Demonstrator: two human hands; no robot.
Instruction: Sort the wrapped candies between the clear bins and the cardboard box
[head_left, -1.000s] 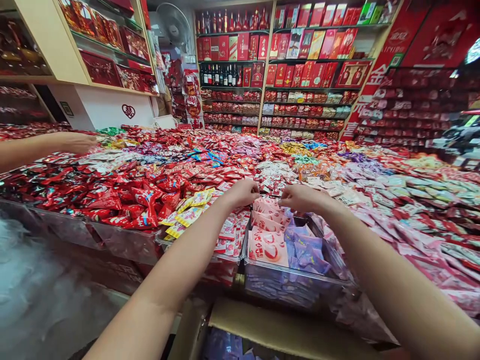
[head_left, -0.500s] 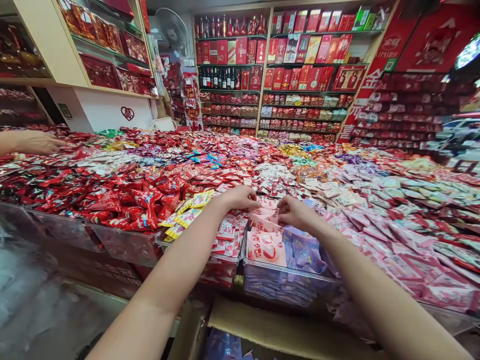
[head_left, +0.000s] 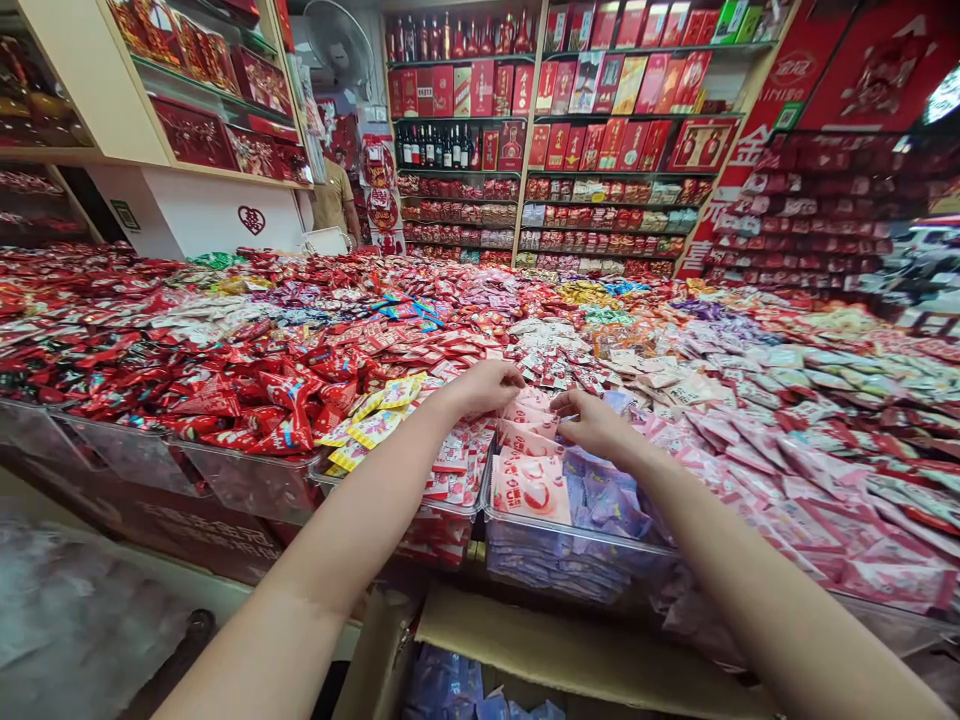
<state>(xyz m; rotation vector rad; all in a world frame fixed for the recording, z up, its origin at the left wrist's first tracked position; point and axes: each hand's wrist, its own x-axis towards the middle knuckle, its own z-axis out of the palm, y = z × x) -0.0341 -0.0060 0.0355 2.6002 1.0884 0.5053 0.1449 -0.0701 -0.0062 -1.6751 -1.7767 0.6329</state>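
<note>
- Carrier: broad tabletop (head_left: 225, 530), dark red front panel with pale lettering. Clock positions read from its middle, 12 being the far side.
- Near edge lined with clear plastic trays (head_left: 244, 480); wrapped packets heaped above the rims.
- 6 o'clock: clear tray (head_left: 579, 534). Pink packets (head_left: 531, 488) in an overlapping row on its 9 o'clock side; lilac packets (head_left: 604, 492) beside them on its 3 o'clock side.
- 7 o'clock: yellow packets (head_left: 379, 428) next to red-and-white packets (head_left: 454, 470).
- 8 o'clock: glossy red packets (head_left: 214, 398), jumbled.
- 4 o'clock: pale pink packets (head_left: 832, 525).
- 3 o'clock: pale green packets (head_left: 821, 385).
- 11 o'clock: blue packets (head_left: 411, 311).
- 1 o'clock: gold packets (head_left: 592, 291).
</note>
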